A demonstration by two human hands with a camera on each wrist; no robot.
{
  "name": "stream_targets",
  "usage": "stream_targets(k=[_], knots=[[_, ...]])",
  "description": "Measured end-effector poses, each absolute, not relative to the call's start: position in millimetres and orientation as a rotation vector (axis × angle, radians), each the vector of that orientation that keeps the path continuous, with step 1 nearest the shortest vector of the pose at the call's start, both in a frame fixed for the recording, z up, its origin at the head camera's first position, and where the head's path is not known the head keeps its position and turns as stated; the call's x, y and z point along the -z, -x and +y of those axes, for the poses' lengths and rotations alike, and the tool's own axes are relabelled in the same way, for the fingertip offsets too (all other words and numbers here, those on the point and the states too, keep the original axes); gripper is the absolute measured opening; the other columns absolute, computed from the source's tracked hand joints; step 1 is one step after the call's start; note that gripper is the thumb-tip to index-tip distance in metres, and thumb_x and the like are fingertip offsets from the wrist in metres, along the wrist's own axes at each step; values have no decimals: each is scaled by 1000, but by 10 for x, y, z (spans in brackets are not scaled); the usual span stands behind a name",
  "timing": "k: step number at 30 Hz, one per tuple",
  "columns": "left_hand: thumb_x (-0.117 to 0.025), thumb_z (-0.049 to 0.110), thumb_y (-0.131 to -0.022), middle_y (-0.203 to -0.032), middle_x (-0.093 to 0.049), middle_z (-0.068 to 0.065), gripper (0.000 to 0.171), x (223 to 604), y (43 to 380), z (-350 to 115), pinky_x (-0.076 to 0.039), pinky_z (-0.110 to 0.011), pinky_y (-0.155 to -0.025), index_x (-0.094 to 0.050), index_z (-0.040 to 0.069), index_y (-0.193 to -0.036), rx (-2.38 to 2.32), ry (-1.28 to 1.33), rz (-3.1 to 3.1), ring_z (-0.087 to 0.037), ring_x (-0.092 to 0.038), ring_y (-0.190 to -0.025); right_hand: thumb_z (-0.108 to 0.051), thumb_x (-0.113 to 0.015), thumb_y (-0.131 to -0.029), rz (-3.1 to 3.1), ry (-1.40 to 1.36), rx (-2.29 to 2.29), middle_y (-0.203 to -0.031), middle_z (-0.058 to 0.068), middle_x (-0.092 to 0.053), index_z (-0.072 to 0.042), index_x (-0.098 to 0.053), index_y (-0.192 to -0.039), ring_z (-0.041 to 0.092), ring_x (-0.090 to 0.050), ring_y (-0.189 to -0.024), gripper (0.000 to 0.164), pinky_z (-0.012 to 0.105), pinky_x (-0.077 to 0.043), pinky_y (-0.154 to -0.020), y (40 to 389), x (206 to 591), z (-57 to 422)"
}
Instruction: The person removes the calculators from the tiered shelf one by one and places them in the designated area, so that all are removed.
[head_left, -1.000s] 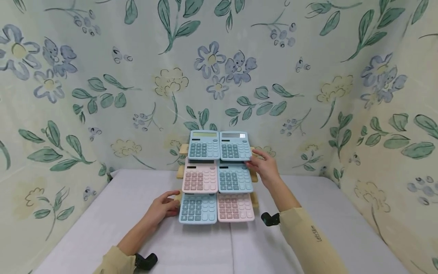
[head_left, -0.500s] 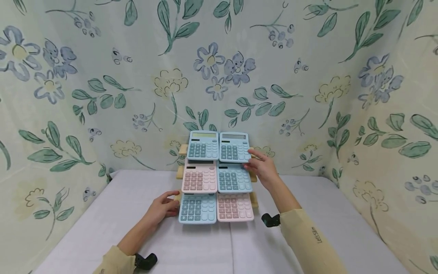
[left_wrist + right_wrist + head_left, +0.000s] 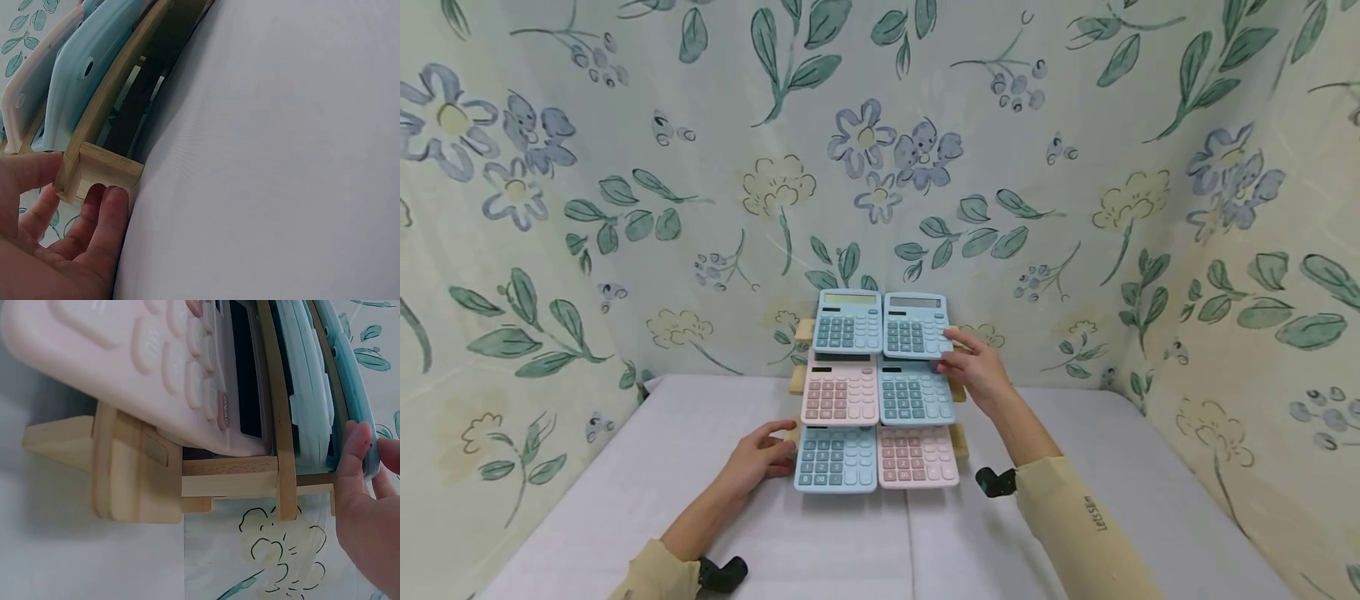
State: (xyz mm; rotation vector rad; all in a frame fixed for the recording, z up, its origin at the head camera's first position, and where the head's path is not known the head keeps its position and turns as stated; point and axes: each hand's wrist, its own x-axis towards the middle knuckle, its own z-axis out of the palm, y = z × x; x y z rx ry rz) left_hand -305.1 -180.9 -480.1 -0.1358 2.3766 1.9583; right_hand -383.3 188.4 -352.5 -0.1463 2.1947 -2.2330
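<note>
R hand (image 3: 979, 372) pinching top-R calc (image 3: 915, 326), L hand (image 3: 758, 457) gripping rack (image 3: 110, 160)

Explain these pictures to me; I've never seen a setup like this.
There is no machine here, just a person's two bare hands. The wide picture comes from a camera worn on the head; the two close ones come from cameras on the wrists. On a white cloth stands a tiered wooden rack bearing four blue calculators and two pink ones. The left hand holds the rack's lower left end; the right hand pinches the top right calculator at its edge.
</note>
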Motion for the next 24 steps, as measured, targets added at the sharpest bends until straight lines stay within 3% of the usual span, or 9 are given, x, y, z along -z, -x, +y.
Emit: stream_targets(k=[24], knots=[[-64,20,-96,-106,-65,-13,44,4783,3044,-1786,-59,-34,-72,-56,14,-139,-1938,152,2397,-21,-66,-82,-2,-63,-96,2100,132,2280,-136,19,-54,-9,-49,-148,14,-70,-88,54,19,-55,-75,3904,3543,1964]])
